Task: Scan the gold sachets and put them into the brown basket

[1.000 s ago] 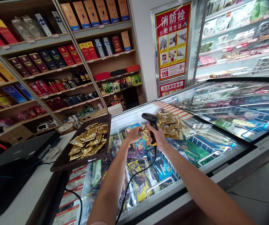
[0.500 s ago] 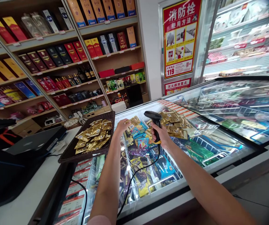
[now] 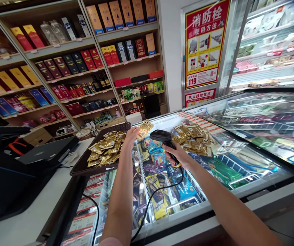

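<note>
Leftward goes the scanner, head now near the packet, so the pair have closed up! Left hand pinches that packet (basket just beside it), right hand firmly clasps the scanner.

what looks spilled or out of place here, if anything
Nothing looks clearly spilled or damaged. The oddest thing is perhaps the loose heap of gold packets on top of the freezer: they overlap at uneven angles, outside the woven basket where similar packets lie.
</note>
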Motion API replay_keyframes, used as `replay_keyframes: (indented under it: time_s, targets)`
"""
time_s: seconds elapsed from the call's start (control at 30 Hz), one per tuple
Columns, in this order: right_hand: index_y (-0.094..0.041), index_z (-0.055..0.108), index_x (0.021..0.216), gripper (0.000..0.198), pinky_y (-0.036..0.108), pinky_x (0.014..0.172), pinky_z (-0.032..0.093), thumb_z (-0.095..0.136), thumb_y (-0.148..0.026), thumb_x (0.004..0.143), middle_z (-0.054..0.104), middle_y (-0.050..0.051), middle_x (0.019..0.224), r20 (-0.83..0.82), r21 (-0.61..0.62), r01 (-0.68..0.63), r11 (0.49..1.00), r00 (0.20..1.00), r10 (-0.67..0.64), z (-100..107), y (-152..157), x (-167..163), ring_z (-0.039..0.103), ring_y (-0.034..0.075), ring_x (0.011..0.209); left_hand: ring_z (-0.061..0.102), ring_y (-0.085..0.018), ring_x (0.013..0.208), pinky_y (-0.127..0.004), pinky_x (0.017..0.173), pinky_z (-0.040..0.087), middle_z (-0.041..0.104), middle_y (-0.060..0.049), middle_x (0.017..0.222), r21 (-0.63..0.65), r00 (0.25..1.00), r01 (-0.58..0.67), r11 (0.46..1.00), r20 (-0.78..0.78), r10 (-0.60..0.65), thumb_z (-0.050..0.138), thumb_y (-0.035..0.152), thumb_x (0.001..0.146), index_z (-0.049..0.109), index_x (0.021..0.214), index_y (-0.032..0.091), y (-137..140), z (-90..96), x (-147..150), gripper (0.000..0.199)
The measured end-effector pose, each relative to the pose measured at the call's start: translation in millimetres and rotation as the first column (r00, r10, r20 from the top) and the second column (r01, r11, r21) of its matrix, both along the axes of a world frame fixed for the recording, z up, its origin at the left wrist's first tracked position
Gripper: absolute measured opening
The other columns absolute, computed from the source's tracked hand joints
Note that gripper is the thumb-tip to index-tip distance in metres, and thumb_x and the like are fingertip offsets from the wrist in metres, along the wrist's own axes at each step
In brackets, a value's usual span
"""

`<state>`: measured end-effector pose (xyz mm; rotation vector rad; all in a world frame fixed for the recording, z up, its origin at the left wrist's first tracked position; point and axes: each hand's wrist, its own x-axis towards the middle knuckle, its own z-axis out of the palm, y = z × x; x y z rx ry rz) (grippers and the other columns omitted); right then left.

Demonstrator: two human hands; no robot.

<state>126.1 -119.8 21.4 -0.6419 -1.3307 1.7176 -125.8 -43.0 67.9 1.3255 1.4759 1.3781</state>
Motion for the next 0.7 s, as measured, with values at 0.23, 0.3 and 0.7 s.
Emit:
replay_keyframes:
  time_s: [0.23,0.3,0.7]
  targets:
    - [-0.022,0.051,0.083,0.044,0.021,0.034,0.028,0.075,-0.058,0.074,0.049,-0.008,0.052,0.022,0.021,0.003,1.000,1.000,-0.004,2,-2,-1,0.037,0.006,0.034,0.057,-0.013,0.061,-0.024,0.057,0.041,0.066,-0.003,0.074,-0.002,1.000,-0.014,1.000,-0.016,0.014,0.075,0.062,0.064,0.066,0.084,0.017,0,-2.2,3,0.050]
    - [-0.022,0.051,0.084,0.044,0.020,0.033,0.027,0.076,-0.057,0.073,0.050,-0.008,0.054,0.011,-0.002,-0.003,1.000,1.000,0.003,1,-3,-2,0.037,0.006,0.034,0.056,-0.013,0.060,-0.024,0.056,0.040,0.066,-0.003,0.073,-0.001,0.998,-0.047,0.999,-0.047,0.046,0.072,0.063,0.066,0.066,0.083,0.017,-2,-5.0,3,0.049]
    - [-0.023,0.054,0.087,0.043,0.021,0.033,0.030,0.078,-0.055,0.072,0.048,-0.009,0.056,-0.036,-0.068,0.022,0.997,0.999,-0.025,-8,0,-3,0.037,0.006,0.035,0.061,-0.032,0.104,-0.039,0.081,0.046,0.068,-0.016,0.108,0.039,0.706,-0.537,0.843,-0.527,0.474,0.063,0.049,0.079,0.064,0.113,0.018,-56,14.8,-111,0.046]
